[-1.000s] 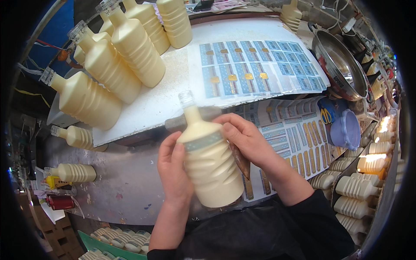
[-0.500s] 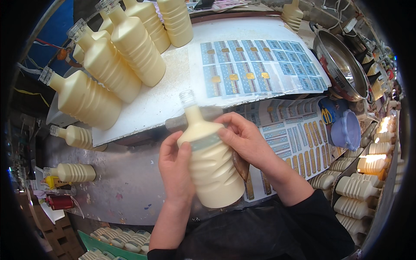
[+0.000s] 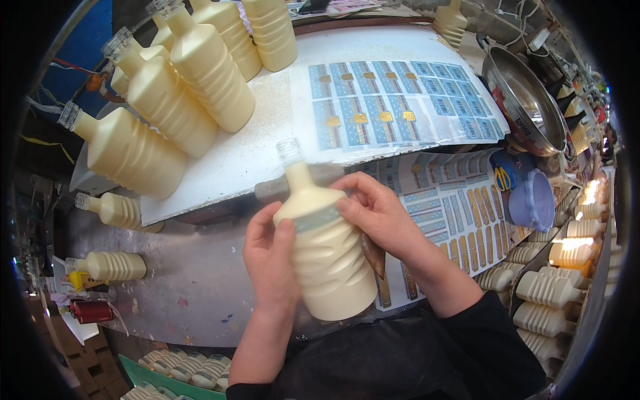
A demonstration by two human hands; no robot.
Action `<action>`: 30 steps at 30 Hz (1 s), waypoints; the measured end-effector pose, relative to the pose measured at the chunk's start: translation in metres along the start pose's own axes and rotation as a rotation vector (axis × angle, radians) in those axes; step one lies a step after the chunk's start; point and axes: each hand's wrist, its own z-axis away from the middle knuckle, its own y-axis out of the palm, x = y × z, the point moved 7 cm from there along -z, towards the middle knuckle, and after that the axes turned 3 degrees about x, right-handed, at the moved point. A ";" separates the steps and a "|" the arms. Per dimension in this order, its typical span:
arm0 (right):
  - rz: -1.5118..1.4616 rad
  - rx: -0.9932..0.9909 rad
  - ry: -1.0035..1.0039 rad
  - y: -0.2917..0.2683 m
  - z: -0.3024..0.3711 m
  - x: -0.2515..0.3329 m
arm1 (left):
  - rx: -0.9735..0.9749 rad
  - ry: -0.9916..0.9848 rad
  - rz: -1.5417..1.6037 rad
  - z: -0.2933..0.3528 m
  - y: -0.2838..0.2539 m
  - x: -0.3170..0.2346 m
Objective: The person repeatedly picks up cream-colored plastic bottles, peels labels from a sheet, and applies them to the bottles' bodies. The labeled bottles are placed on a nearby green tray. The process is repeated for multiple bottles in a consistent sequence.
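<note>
A cream-coloured bottle [image 3: 330, 267] with a clear threaded neck and rippled sides is held upright-looking in front of me, its neck pointing away. A pale blue label strip [image 3: 317, 219] lies across its shoulder. My left hand [image 3: 270, 247] is closed on the bottle's left side, thumb against the strip's left end. At the strip's right end, my right hand [image 3: 373, 210] presses with the thumb, its fingers curled behind. A pointed brown piece [image 3: 373, 257] shows beneath my right palm, beside the bottle; whether that hand grips it I cannot tell.
Several cream bottles [image 3: 210, 77] stand on the white board [image 3: 280, 100] at the far left. Label sheets [image 3: 373, 100] lie on the board and beneath its edge. At right are a lilac bucket [image 3: 533, 203], yellow-handled scissors [image 3: 501, 179], a metal pan [image 3: 527, 100] and racked bottles [image 3: 550, 287].
Almost nothing differs. Both hands keep their hold on the bottle and the label strip, with only a very slight shift of the view.
</note>
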 end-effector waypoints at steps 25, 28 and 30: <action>0.542 -0.283 -0.428 0.028 -0.008 0.083 | 0.071 0.045 -0.247 0.000 0.003 -0.004; 0.498 -0.375 -0.422 -0.007 -0.007 0.057 | 0.077 0.014 -0.129 0.004 0.009 -0.004; 0.491 -0.413 -0.471 -0.016 -0.007 0.050 | 0.083 0.018 -0.097 0.003 0.009 -0.002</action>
